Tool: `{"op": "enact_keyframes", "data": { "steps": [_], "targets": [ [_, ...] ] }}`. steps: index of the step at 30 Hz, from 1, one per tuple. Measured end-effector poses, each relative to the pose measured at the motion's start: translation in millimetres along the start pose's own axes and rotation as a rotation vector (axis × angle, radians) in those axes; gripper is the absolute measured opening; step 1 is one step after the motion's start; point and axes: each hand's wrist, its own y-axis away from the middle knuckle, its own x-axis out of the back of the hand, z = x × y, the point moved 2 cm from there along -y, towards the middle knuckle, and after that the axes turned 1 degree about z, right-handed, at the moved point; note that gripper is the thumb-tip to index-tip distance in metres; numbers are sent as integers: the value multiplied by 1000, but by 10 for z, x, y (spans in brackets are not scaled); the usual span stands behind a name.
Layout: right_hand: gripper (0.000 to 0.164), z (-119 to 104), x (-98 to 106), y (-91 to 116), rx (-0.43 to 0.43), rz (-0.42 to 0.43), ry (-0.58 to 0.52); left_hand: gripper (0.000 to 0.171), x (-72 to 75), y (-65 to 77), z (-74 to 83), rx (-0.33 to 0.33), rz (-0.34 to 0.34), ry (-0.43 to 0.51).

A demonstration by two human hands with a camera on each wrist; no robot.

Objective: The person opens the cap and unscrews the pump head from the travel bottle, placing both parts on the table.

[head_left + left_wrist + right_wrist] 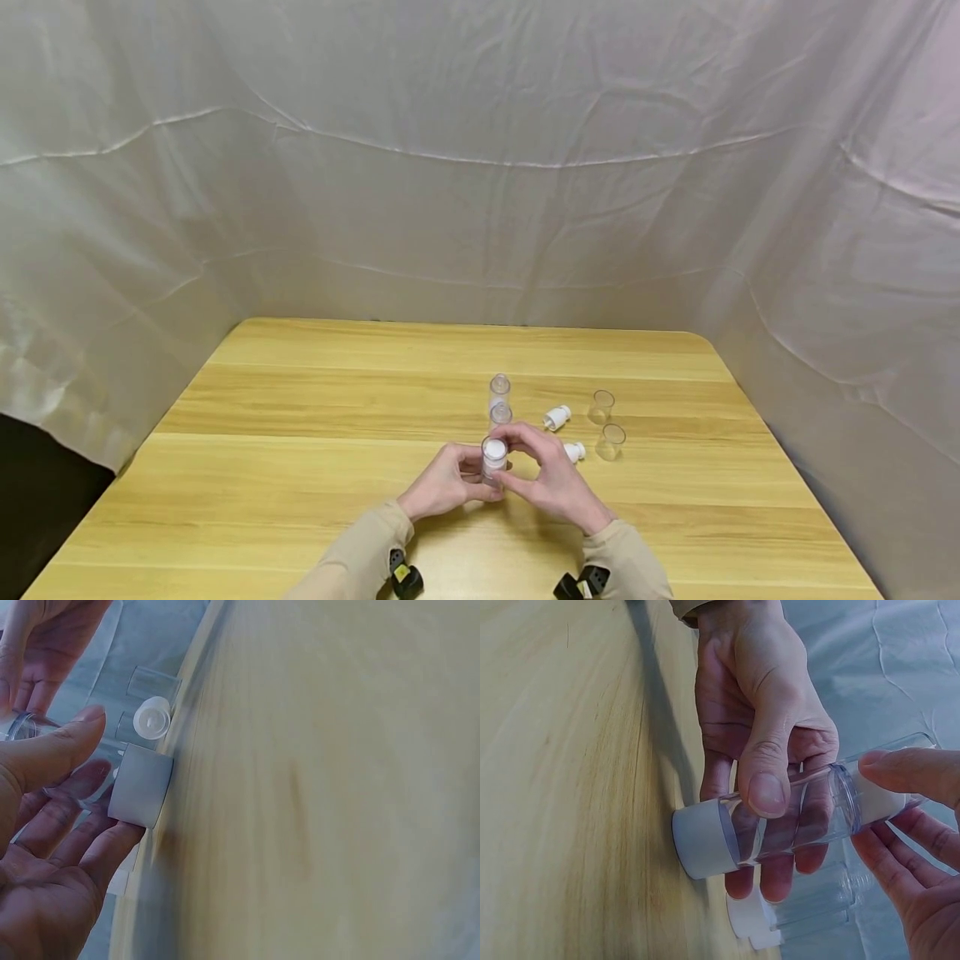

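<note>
Between both hands stands a clear bottle (491,478) with a white base (703,838), a white pump head (877,801) and a clear cap (906,746) over that head. My left hand (442,485) grips its transparent body, thumb on one side and fingers round the other. At the top, my right hand (553,477) pinches the cap between thumb and fingers. In the right wrist view the white base is close to the wooden tabletop. Just behind the hands are two more clear bottles (500,412) without pump heads, one beyond the other.
Right of those bottles lies a white pump head (557,417) on its side; another white pump head (575,452) is partly covered by my right hand. Two clear caps (611,442) sit farther right on the wooden table (300,467). Grey fabric (480,217) hangs round the table.
</note>
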Motion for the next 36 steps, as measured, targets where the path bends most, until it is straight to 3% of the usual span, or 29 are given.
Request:
{"op": "enact_keyframes", "data": {
  "steps": [11, 22, 36],
  "targets": [
    [47, -34, 19, -2, -38, 15, -34, 40, -3, 11, 5, 7, -8, 25],
    [50, -86, 40, -22, 23, 58, -2, 37, 1, -10, 20, 2, -10, 17],
    [52, -185, 56, -38, 72, 241, -103, 40, 19, -1, 14, 8, 1, -34]
  ]
}}
